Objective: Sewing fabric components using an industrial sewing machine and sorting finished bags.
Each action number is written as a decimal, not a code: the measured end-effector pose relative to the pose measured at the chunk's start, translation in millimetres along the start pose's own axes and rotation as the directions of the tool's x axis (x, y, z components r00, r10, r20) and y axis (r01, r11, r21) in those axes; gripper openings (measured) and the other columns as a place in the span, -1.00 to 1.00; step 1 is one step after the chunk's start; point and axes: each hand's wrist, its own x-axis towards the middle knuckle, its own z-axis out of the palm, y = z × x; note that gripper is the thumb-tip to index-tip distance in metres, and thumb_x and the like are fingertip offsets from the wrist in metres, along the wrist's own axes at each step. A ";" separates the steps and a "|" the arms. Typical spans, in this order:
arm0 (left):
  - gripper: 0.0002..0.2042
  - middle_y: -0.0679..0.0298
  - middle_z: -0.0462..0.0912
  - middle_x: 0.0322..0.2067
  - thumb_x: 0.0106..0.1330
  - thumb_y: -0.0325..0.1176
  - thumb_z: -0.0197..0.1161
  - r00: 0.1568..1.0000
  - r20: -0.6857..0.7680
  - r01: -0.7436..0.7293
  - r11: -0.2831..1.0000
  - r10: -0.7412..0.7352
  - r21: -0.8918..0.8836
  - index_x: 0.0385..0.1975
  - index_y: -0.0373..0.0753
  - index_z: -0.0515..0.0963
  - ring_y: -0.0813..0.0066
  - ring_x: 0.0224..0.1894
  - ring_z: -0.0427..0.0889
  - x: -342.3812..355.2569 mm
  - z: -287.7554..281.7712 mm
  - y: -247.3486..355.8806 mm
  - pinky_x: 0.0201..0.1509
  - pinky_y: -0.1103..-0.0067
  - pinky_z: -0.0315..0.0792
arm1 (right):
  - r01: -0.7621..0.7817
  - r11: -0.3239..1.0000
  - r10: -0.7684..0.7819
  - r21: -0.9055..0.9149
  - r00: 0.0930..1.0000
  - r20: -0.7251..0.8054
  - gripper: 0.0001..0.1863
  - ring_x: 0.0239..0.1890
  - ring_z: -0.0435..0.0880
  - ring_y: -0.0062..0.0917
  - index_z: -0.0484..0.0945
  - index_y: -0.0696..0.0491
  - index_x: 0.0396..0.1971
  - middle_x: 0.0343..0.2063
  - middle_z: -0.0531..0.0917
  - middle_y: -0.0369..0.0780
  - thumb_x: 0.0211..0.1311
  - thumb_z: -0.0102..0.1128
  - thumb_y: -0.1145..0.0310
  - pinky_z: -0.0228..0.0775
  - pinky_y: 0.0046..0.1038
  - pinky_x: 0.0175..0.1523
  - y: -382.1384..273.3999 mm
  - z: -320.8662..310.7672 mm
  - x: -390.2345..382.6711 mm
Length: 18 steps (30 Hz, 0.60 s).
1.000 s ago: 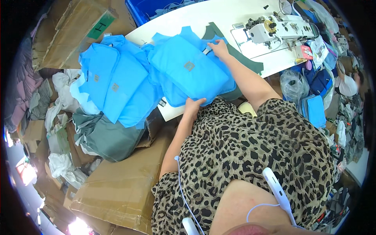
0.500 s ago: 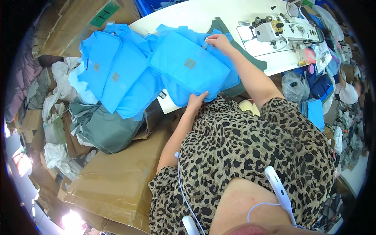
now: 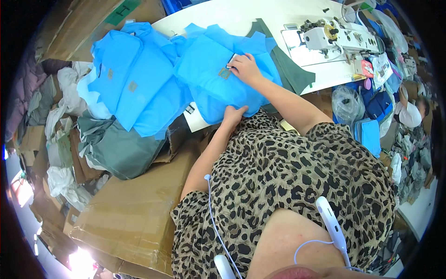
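Note:
A bright blue fabric bag (image 3: 204,74) with a small grey square patch lies on the white table in front of me. My left hand (image 3: 233,116) grips its near edge, the thumb on top and the other fingers hidden beneath the cloth. Over the patch, my right hand (image 3: 245,69) pinches a small flat white-and-dark piece (image 3: 232,60), too small to make out fully. Beside the bag, on the left, more blue fabric pieces (image 3: 144,88) with similar patches overlap one another. Dark green fabric (image 3: 290,69) lies partly under the bag on its right.
A white sewing machine (image 3: 341,38) stands on the white table (image 3: 218,14) at the far right. Cardboard boxes (image 3: 134,209) fill the left side, with a dark green fabric bundle (image 3: 121,146) next to them. Clear plastic-wrapped material (image 3: 347,103) sits right of my arm. Another person (image 3: 409,111) is farther right.
My right hand has moved left and nearer, from the bag's far right edge to its grey patch, carrying the small piece. My left hand stays at the near edge.

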 end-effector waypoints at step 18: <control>-0.61 0.18 0.50 -0.12 0.34 -0.23 0.21 0.696 -0.667 -0.664 0.114 -0.265 -0.739 0.04 -0.34 0.39 0.41 -0.15 0.50 20.7 -257.4 44.9 -0.08 0.51 0.46 | -0.220 0.973 0.193 0.065 0.939 0.284 -0.69 0.04 0.53 -0.39 0.62 -0.14 -0.09 -0.10 0.55 -0.33 0.13 0.23 0.30 0.01 0.19 0.32 -11.5 -17.1 5.3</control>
